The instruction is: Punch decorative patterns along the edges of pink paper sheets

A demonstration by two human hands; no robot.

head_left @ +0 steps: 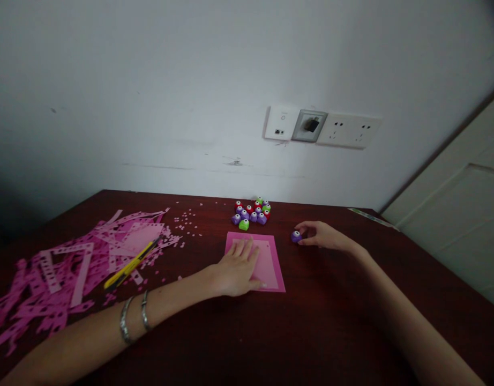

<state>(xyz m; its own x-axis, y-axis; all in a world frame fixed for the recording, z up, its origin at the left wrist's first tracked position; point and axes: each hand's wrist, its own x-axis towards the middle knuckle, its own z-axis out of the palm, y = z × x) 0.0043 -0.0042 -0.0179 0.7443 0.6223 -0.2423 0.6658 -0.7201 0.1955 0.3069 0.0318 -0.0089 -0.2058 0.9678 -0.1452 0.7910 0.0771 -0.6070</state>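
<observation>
My left hand lies flat, fingers stretched out, on a lighter pink sheet. Under that sheet is a larger, darker pink sheet, whose border shows around it. To the right, my right hand grips a small purple craft punch between thumb and fingers, low over the table or resting on it; I cannot tell which. A tiny dark mark or hole shows near the lighter sheet's upper right corner. Beyond the sheets stand several more small craft punches in purple, red and green, grouped together.
Pink paper scraps with punched-out shapes heap on the left of the dark red-brown table. A yellow utility knife lies on them, and tiny pink cut-outs are scattered nearby. Wall sockets are above the table.
</observation>
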